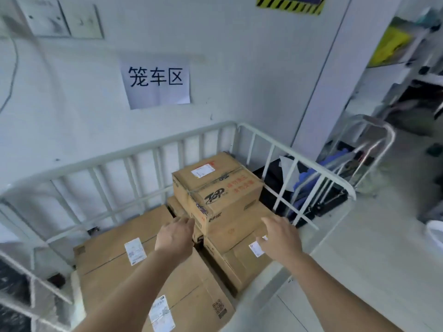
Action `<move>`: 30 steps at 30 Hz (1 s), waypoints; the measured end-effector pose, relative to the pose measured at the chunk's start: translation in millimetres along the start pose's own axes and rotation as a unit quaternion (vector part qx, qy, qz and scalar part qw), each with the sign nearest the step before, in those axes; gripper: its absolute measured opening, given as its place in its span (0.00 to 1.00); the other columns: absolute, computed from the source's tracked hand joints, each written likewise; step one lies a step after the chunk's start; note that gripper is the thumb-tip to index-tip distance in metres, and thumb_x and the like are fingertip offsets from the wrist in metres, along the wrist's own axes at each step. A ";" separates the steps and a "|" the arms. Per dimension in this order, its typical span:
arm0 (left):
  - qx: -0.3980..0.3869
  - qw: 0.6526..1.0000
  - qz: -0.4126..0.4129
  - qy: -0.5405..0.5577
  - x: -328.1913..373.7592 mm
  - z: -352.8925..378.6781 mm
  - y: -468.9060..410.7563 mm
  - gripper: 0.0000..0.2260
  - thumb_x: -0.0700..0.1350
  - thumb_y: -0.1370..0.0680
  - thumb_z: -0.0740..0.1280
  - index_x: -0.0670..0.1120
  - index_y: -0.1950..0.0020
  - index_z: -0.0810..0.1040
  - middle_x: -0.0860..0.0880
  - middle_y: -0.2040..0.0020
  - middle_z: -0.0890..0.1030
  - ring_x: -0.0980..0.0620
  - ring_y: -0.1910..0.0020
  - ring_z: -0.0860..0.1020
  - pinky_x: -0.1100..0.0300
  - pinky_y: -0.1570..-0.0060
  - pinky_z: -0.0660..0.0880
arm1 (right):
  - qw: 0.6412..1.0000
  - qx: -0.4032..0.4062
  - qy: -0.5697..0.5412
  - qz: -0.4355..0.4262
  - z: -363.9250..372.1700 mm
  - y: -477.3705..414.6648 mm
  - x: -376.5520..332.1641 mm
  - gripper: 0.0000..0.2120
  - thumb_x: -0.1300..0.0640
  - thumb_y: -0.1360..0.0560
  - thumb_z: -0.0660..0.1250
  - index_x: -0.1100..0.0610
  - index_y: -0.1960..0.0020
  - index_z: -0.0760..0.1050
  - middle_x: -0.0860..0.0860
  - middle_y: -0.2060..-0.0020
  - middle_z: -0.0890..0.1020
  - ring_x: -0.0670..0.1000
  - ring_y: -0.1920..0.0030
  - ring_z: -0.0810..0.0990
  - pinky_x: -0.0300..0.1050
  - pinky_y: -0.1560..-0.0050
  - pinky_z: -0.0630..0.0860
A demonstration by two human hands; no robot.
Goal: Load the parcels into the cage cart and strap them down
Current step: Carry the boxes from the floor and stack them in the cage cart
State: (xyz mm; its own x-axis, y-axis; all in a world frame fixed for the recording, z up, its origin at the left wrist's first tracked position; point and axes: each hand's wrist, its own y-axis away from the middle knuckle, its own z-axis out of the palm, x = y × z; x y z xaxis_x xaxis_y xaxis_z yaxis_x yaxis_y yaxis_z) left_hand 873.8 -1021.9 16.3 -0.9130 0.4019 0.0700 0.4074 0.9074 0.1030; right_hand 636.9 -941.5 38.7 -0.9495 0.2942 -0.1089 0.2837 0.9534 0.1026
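Observation:
A white metal cage cart [153, 152] stands against the wall with several brown cardboard parcels inside. A large flat parcel [112, 238] fills its left side and another labelled parcel [196, 305] lies nearest me. On the right, a low parcel [239, 257] carries a smaller printed box [220, 185] on top. My left hand [176, 233] reaches with fingers apart to the near left corner of that top box, just touching it. My right hand [281, 238] hovers open over the low parcel, right of the top box. No strap is visible.
A paper sign [157, 83] hangs on the wall behind the cart. Past the cart's right rail sit dark bags [275, 178] and a second white trolley frame [374, 142]. Shelving [405, 61] with a yellow bag stands at the far right.

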 end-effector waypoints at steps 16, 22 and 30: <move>0.153 0.932 0.327 -0.037 260.6 -106.9 82.5 0.21 0.44 0.25 0.64 0.48 0.32 0.70 0.51 0.35 0.73 0.49 0.34 0.69 0.56 0.38 0.68 | 0.953 0.187 0.019 0.239 -106.1 245.2 171.0 0.24 0.46 0.24 0.63 0.52 0.30 0.68 0.52 0.36 0.74 0.54 0.34 0.69 0.48 0.35 0.66; 0.149 0.895 0.417 -0.053 372.7 -109.9 160.0 0.24 0.50 0.22 0.64 0.47 0.28 0.65 0.49 0.31 0.70 0.49 0.30 0.66 0.54 0.34 0.65 | 0.922 0.202 0.039 0.327 -118.0 368.5 243.4 0.25 0.45 0.24 0.64 0.52 0.30 0.67 0.52 0.36 0.74 0.55 0.34 0.69 0.47 0.36 0.65; 0.150 0.842 0.517 -0.041 515.2 -88.5 273.5 0.25 0.51 0.22 0.64 0.46 0.27 0.64 0.49 0.31 0.70 0.49 0.32 0.67 0.55 0.36 0.66 | 0.871 0.192 0.055 0.449 -114.5 545.1 324.4 0.26 0.46 0.24 0.63 0.51 0.27 0.65 0.51 0.33 0.71 0.54 0.31 0.65 0.47 0.33 0.61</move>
State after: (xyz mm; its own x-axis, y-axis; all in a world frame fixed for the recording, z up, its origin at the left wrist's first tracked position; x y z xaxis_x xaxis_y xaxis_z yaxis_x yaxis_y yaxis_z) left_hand 516.8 -577.5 168.4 -0.0779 0.9917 -0.1018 0.9724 0.0530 -0.2272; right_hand 468.2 -333.9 172.5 -0.3236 0.9444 -0.0579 0.9222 0.3012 -0.2425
